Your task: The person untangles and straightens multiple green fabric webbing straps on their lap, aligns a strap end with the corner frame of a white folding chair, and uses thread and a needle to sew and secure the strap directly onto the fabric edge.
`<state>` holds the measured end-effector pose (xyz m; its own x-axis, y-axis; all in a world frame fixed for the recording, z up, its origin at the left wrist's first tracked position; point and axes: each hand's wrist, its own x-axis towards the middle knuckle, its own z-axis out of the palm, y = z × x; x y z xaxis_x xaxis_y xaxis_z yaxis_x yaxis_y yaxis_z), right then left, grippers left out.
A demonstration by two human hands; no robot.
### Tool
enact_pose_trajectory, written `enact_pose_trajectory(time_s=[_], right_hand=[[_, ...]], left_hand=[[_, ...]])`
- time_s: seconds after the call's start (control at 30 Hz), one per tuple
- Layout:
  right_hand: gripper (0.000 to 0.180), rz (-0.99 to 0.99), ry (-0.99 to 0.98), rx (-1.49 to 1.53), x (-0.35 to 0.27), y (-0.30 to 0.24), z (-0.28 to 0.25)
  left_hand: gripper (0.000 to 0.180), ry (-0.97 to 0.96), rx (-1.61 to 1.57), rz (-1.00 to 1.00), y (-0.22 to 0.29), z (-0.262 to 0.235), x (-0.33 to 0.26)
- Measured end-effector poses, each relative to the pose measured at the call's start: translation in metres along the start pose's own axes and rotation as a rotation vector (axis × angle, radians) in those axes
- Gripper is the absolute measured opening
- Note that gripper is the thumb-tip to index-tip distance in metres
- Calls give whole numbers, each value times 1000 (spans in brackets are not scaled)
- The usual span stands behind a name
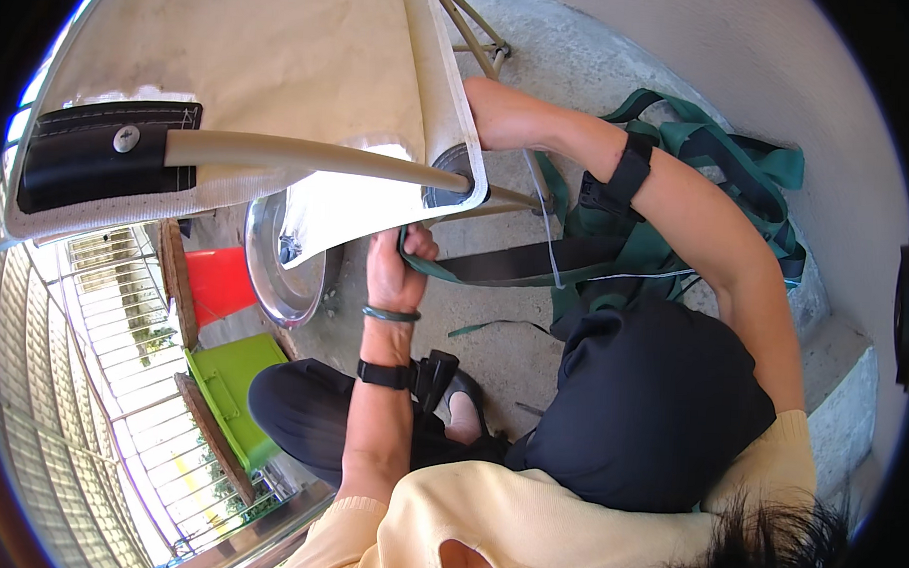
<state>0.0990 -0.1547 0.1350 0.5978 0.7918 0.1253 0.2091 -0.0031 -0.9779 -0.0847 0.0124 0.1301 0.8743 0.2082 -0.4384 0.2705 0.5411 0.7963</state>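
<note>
My left hand (403,265) is closed round a dark green strip of fabric (515,266), just below the lower corner of a folding chair's beige cloth (273,47). The strip runs right to a heap of green and black fabric strips (719,153) on the ground. My right arm reaches up over the heap, and its hand is hidden behind the cloth's right edge. A tan tube (309,154) crosses the cloth from a black corner pocket (109,157). Thin white cord (549,227) hangs beside the chair frame and trails rightward.
A round metal basin (274,293) stands behind the cloth at left. Past it are a red container (219,284), a lime green bin (236,377) and a barred railing (102,342). A wall (783,55) curves along the right. My bent knees fill the near middle.
</note>
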Motion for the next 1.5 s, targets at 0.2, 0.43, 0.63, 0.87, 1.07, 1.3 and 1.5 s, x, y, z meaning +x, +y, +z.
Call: enact_pose_trajectory(time_s=[0.2,0.43,0.63,0.87,1.07,1.3,1.5], right_hand=[[33,173,-14,73,10,-5,-1],[28,16,123,-148,22,30,6],[21,-209,350,-850,-11,13,-9],[17,-369,601,-865,-57,6,-18],[18,-241,629,-525,-85,15,8],[21,381,448,601,-96,40,-20],[22,493,441,546,-76,81,5]], left_hand=[[18,87,-19,59,21,8,43],[36,-393,-174,365,22,34,56],[29,-162,-132,374,21,36,46],[23,-70,67,203,13,-2,50],[22,-100,80,111,16,-6,37],[32,-77,0,96,19,-1,43],[28,-214,-19,29,19,-14,54]])
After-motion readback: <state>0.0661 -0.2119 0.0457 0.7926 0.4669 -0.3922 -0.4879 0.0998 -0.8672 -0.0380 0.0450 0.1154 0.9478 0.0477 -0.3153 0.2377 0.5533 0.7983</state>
